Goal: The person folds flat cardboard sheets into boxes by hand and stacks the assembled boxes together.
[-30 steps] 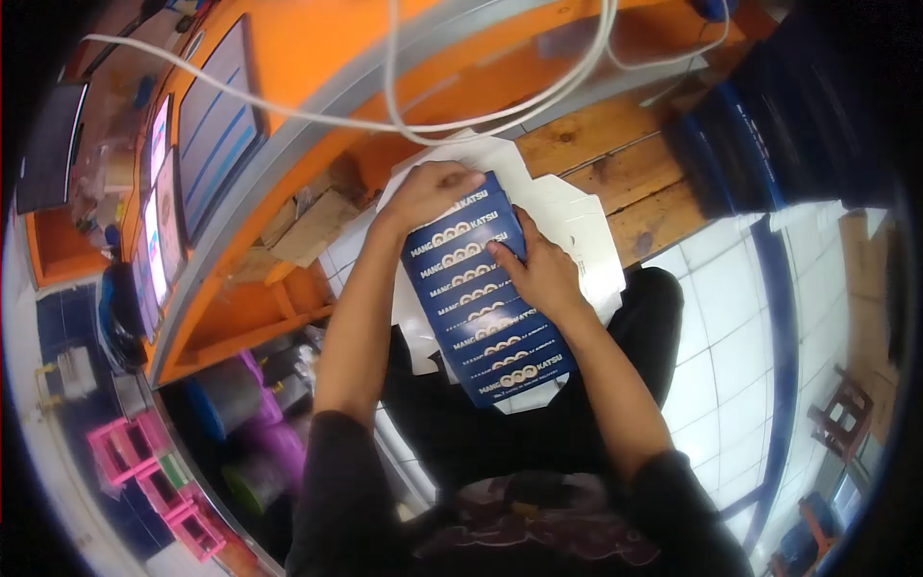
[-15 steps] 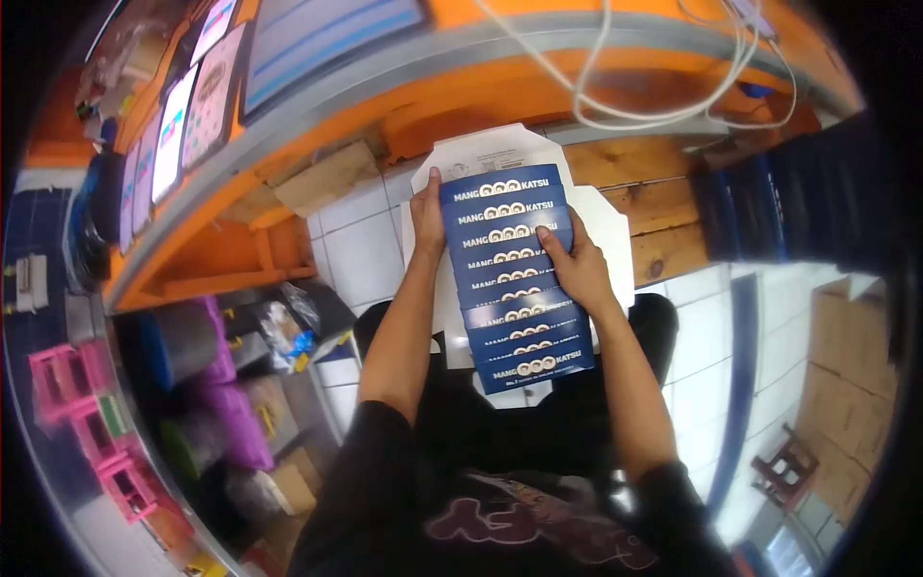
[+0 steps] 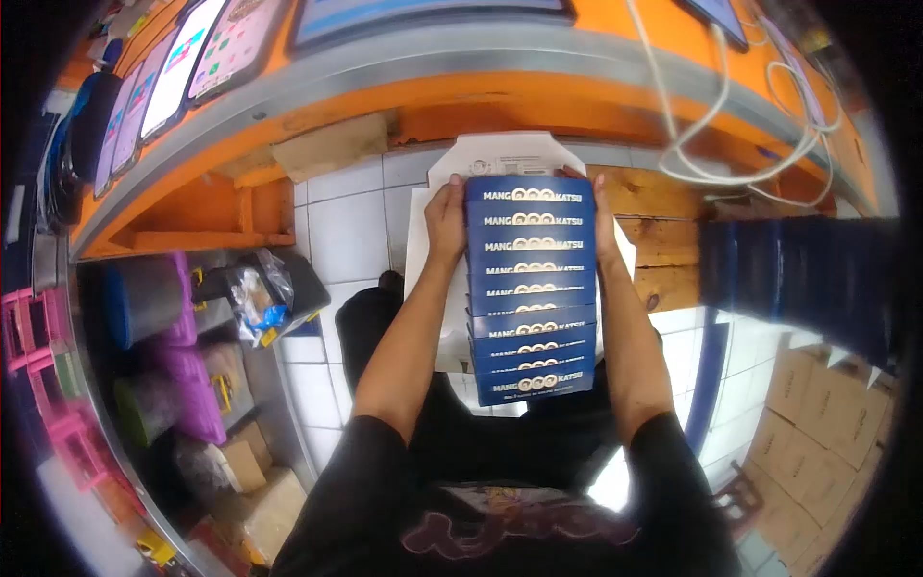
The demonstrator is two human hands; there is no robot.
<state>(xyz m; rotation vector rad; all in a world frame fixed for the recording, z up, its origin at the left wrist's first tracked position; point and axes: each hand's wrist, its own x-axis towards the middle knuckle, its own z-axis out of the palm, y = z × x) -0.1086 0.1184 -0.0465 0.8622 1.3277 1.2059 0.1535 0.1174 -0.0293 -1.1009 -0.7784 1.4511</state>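
A fanned stack of blue printed cartons [image 3: 534,279] marked MANG KATSU lies overlapped in a column above my lap. My left hand [image 3: 445,223] grips the stack's upper left edge, its fingers mostly out of sight. At the upper right edge, my right hand [image 3: 605,226] presses against the cartons from the side, with some fingertips showing behind the top. Under the stack are white flat cardboard pieces [image 3: 500,149] with cut corners and small print on the uppermost part.
An orange table [image 3: 433,96] curves ahead, holding several phones [image 3: 183,67], a tablet [image 3: 423,24] and white cables [image 3: 711,173]. Dark blue stacked cartons [image 3: 788,264] stand at right, above brown boxes [image 3: 827,404]. Shelves at left hold purple [image 3: 183,365] and plastic-wrapped items.
My right hand has slid from the front of the stack to its right edge. The tilted cartons now stand straighter and more even. The whole view has shifted slightly.
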